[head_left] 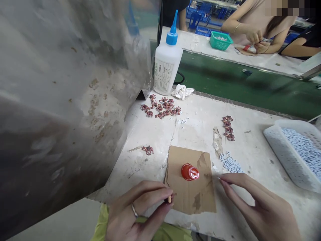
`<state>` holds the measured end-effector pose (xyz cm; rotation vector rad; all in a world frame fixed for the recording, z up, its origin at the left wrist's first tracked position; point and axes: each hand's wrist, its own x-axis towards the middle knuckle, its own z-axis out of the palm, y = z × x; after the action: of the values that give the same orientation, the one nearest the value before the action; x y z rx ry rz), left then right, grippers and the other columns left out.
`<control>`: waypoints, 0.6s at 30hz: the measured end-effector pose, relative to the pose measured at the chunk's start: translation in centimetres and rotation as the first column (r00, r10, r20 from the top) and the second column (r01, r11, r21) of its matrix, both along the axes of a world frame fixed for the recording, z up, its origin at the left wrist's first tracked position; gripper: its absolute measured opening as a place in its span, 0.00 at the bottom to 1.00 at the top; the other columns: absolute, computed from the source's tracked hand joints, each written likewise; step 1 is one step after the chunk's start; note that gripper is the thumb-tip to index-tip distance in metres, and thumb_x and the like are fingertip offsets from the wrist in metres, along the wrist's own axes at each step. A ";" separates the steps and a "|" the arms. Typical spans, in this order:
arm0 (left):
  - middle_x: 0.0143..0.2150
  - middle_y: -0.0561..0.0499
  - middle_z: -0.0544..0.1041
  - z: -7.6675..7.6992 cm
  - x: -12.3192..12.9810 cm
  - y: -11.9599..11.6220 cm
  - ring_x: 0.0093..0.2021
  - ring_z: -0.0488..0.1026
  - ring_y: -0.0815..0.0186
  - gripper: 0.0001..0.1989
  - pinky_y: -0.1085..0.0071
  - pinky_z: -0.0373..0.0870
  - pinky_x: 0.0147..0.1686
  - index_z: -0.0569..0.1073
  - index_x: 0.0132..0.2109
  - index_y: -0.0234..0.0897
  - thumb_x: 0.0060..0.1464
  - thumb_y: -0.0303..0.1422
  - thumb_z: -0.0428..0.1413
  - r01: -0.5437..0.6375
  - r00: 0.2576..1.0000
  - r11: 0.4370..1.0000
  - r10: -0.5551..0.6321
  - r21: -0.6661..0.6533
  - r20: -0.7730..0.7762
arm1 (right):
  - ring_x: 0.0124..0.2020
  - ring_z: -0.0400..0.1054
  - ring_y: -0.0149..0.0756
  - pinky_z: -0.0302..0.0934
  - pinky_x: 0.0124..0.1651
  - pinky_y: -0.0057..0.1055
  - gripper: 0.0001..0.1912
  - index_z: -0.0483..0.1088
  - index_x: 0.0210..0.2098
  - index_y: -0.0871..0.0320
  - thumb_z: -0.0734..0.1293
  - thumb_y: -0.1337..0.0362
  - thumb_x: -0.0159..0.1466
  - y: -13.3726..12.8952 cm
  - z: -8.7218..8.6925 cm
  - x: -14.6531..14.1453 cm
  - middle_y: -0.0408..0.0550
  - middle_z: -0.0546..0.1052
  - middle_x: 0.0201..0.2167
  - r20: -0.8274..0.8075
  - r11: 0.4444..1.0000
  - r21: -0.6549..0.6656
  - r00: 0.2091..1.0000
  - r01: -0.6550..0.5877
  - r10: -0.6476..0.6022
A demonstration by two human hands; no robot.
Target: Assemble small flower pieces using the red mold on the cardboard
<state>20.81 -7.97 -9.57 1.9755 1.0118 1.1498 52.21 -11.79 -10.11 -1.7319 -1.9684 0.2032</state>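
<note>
My left hand (146, 209), with a ring on one finger, pinches a small brown figure (170, 198) at the lower left edge of a cardboard piece (190, 201). A small red cup (187, 171) with a glossy top sits on the cardboard. My right hand (258, 204) is right of the cardboard, thumb and forefinger pressed together on a tiny white piece (219, 178). Just above those fingertips lies a pile of small white-and-blue pieces (230, 163). A single brown figure (147, 150) lies left of the cardboard.
Brown figures (163, 107) lie in a group before a white glue bottle (167, 63) and crumpled tissue (182, 91). More figures (228, 128) form a column. A white basket (283, 150) stands right, a large metal housing (62, 100) left. Across the divider, a person's hands (258, 40) work near a green basket (220, 41).
</note>
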 end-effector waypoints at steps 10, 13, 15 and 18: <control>0.44 0.55 0.82 -0.1 -0.5 -0.1 0.44 0.83 0.78 0.19 0.89 0.80 0.49 0.77 0.54 0.38 0.61 0.16 0.62 0.003 1.000 1.000 -0.003 0.021 0.004 | 0.33 0.82 0.35 0.77 0.35 0.25 0.07 0.78 0.44 0.49 0.68 0.67 0.72 3.4 3.5 -4.6 0.44 0.85 0.37 -0.082 0.978 0.011 0.975 -0.208 0.208; 0.44 0.55 0.82 -0.1 -0.5 0.0 0.44 0.82 0.79 0.17 0.90 0.79 0.49 0.77 0.54 0.38 0.62 0.17 0.62 -0.004 1.000 1.000 0.004 0.024 -0.001 | 0.33 0.81 0.31 0.75 0.36 0.21 0.08 0.77 0.43 0.51 0.66 0.70 0.72 3.9 3.6 -5.0 0.44 0.84 0.37 -0.037 0.968 0.067 0.969 -0.242 0.245; 0.44 0.55 0.82 -0.1 -0.5 0.1 0.44 0.82 0.79 0.16 0.90 0.79 0.49 0.77 0.54 0.38 0.62 0.18 0.62 -0.002 1.000 1.000 0.002 0.020 -0.008 | 0.33 0.81 0.29 0.74 0.36 0.20 0.09 0.77 0.42 0.53 0.65 0.71 0.73 4.0 3.5 -5.0 0.45 0.84 0.36 -0.011 0.962 0.086 0.966 -0.258 0.260; 0.44 0.55 0.82 -0.1 -0.6 0.2 0.44 0.82 0.79 0.16 0.90 0.79 0.50 0.77 0.54 0.38 0.62 0.18 0.62 0.013 1.000 1.000 -0.013 0.017 -0.012 | 0.35 0.81 0.29 0.74 0.38 0.21 0.09 0.77 0.43 0.54 0.65 0.71 0.73 4.0 3.2 -4.9 0.46 0.83 0.38 0.014 0.958 0.083 0.962 -0.273 0.273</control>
<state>20.24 -7.81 -9.69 2.0014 0.9964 1.1448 47.26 -7.82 -6.92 -1.4039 -2.1813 0.2096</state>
